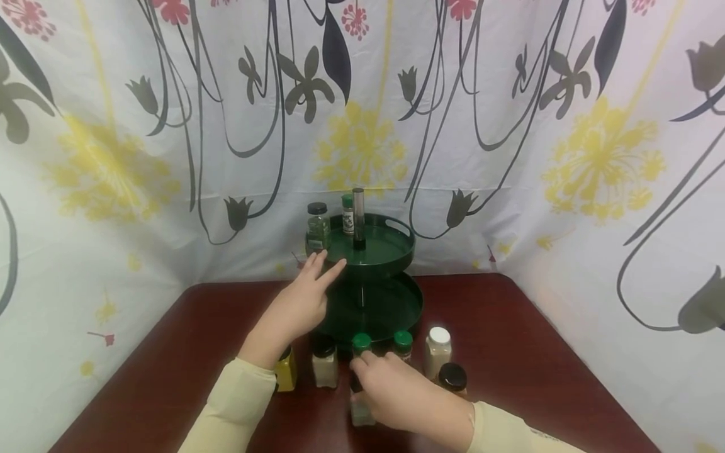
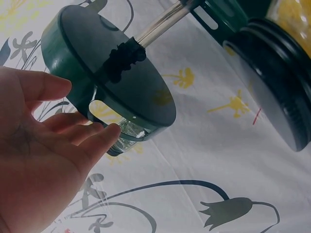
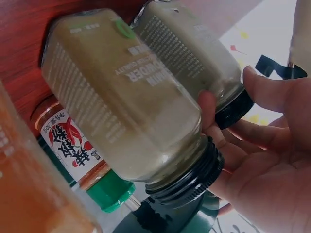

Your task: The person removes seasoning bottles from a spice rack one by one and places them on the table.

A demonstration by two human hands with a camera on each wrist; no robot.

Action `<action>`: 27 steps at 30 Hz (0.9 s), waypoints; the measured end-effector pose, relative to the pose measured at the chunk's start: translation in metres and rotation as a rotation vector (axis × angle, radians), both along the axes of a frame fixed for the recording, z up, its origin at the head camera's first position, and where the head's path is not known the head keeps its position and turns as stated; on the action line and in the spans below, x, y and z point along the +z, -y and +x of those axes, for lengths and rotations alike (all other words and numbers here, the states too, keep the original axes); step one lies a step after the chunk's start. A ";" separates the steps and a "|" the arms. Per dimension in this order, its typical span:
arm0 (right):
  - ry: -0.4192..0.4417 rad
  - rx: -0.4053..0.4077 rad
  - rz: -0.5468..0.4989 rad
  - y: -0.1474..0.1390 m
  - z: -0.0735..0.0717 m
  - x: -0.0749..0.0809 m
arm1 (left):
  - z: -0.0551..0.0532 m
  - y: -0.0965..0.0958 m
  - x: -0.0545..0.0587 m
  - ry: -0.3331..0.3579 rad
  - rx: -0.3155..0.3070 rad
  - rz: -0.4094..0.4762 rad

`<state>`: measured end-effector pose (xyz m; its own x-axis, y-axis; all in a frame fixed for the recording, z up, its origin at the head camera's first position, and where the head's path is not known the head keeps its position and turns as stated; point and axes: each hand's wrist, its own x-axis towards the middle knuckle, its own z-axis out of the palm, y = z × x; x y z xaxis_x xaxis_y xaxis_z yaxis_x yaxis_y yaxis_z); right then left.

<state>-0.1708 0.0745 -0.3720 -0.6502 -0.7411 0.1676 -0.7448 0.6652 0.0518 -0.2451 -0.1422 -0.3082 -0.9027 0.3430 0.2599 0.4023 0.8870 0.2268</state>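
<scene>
In the head view my left hand (image 1: 297,305) is held out by the upper tray (image 1: 385,242) of a green two-tier stand, fingers spread and holding nothing. Its fingertips overlap the foot of a black-lidded jar of green herbs (image 1: 318,229) standing on that tray. The left wrist view shows the same hand (image 2: 53,141) beside the tray's handle slot. Lower down, my right hand (image 1: 399,387) pinches a clear square spice jar (image 1: 362,412) near its black lid; the right wrist view has thumb and fingers about the lid of this pale-powder jar (image 3: 189,53).
Along the table (image 1: 226,321) stand a yellow-filled jar (image 1: 286,372), a black-lidded powder jar (image 1: 325,366), green-capped bottles (image 1: 403,343), a white-lidded jar (image 1: 438,352) and another black-lidded jar (image 1: 453,377). A green-capped bottle (image 1: 348,217) is on the upper tray. A flowered curtain (image 1: 362,151) surrounds the table.
</scene>
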 end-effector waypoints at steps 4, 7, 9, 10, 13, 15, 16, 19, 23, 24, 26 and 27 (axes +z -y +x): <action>-0.020 -0.002 0.000 0.001 0.000 -0.001 | 0.001 0.000 0.002 -0.010 0.001 -0.001; -0.027 -0.005 0.018 0.001 0.001 0.001 | 0.001 0.000 0.002 -0.015 -0.003 -0.001; -0.020 -0.018 0.032 0.001 0.002 0.004 | 0.001 -0.001 0.002 -0.016 -0.003 -0.002; -0.013 -0.026 0.038 0.000 0.002 0.007 | 0.001 -0.001 0.001 -0.016 -0.002 -0.001; -0.011 -0.048 0.013 -0.002 0.000 0.018 | 0.002 -0.002 0.001 -0.020 0.000 -0.006; -0.044 -0.048 -0.051 -0.005 -0.004 0.030 | 0.002 -0.004 0.000 -0.027 0.003 -0.022; -0.077 -0.051 -0.089 -0.006 -0.006 0.037 | 0.002 -0.004 0.000 -0.033 0.003 -0.028; -0.194 -0.077 -0.199 -0.012 -0.015 0.058 | 0.003 -0.007 -0.001 -0.055 0.007 -0.050; -0.289 -0.164 -0.251 -0.020 -0.031 0.079 | 0.004 -0.010 -0.002 -0.090 0.004 -0.078; -0.292 -0.185 -0.245 -0.022 -0.034 0.082 | 0.005 -0.010 -0.003 -0.104 0.003 -0.093; -0.285 -0.215 -0.221 -0.023 -0.041 0.087 | 0.006 -0.012 -0.004 -0.123 0.002 -0.122; -0.271 -0.224 -0.205 -0.023 -0.044 0.088 | 0.007 -0.013 -0.004 -0.129 0.000 -0.139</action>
